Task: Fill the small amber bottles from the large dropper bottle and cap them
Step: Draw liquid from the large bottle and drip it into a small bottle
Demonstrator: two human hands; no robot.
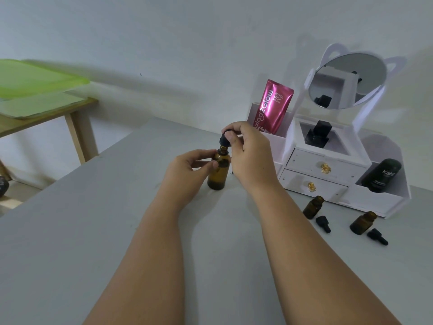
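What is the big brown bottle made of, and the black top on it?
The large dropper bottle looks like amber glass: brown, see-through, glossy. Its dropper cap, pinched by the right hand, looks like matte black rubber or plastic; I can't tell which.

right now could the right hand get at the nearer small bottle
Probably yes, once it lets go: the right hand is pinching the dropper cap over the large bottle, but bare table lies between it and the small bottle.
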